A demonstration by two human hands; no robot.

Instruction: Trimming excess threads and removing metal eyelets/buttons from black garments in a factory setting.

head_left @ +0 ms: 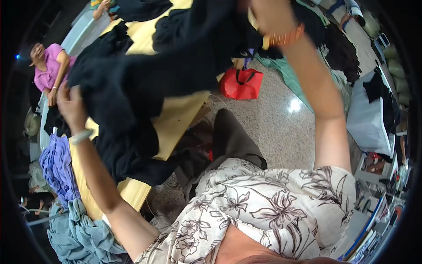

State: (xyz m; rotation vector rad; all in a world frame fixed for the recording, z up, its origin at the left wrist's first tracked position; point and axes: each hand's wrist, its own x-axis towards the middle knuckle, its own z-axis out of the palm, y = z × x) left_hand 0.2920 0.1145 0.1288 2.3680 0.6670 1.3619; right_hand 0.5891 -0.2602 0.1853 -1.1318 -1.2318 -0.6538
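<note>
- Floral shirt, right of table.
- Your left hand: raised, table's left edge, clamped on black cloth.
- Your right hand: far apart, arm extended right of table; blurred, can't tell grip.

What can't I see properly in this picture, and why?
All in the head view:
Right hand: blurred, partly cut off by the top edge.
Left hand: blurred, so whether it grips the black cloth is unclear.
The black cloth's full shape: blur and folds hide it.
Inside the red bag: its sides hide that.
</note>
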